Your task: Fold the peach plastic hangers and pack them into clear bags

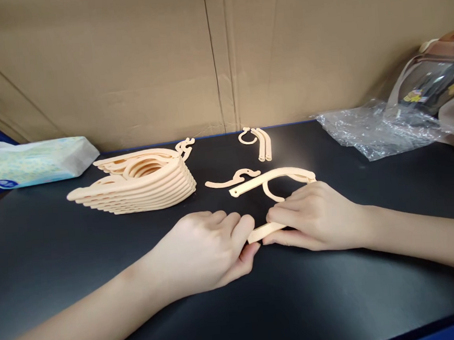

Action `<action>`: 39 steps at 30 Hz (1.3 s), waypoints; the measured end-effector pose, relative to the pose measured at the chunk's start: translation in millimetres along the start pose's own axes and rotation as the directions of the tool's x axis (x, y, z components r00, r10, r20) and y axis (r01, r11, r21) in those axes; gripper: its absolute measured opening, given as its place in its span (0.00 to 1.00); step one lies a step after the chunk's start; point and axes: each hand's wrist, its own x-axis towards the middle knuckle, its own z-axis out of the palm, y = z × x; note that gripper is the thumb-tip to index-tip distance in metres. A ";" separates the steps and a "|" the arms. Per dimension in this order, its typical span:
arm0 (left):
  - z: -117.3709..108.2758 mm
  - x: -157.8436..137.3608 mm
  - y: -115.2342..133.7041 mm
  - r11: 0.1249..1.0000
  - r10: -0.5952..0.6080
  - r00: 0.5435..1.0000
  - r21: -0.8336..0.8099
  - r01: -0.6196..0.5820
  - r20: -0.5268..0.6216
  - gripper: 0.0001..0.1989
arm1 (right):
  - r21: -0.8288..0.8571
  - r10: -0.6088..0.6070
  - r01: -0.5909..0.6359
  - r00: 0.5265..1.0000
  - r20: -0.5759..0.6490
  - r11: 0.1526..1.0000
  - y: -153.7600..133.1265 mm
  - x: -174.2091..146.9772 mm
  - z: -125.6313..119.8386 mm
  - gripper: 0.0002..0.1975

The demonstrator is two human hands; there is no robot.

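Note:
Over the black table, a cream plastic folding hanger (274, 175) is held in its folded shape, its hook pointing down between the two arms. My right hand (321, 217) is closed around it, fingers and thumb gripping the nearer arm. At the free end of that arm, my left hand (213, 249) is closed with thumb and forefinger at the tip; whether a small piece is also inside the fingers is hidden. Just beyond lies a loose hanger piece (231, 179) with a curved end. To the left sits a stack of folded hangers (150, 192).
Behind are two loose hanger arms (263, 145), a hook (246, 137) and small cream pieces (185, 148). A tissue pack (38, 163) lies at the left; a crinkled clear plastic bag (373, 129) and a strapped transparent bottle (428, 88) are at the right. Cardboard (143, 61) stands along the back.

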 end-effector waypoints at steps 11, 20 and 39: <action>-2.8 -0.9 -1.1 0.999 -0.018 1.000 -0.027 0.018 -0.008 0.12 | -0.043 -0.022 0.009 0.953 -0.302 0.999 12.8 0.4 -11.1 0.15; -4.9 -1.5 0.1 1.000 0.015 0.999 0.012 -0.014 -0.050 0.13 | 0.197 0.266 -0.234 0.951 -0.157 0.952 33.0 -0.3 -1.1 0.13; 10.3 -7.2 -7.2 0.979 -0.106 0.994 -0.179 0.098 -0.034 0.21 | 0.424 0.655 -0.564 0.749 -0.100 0.709 38.2 1.4 1.9 0.12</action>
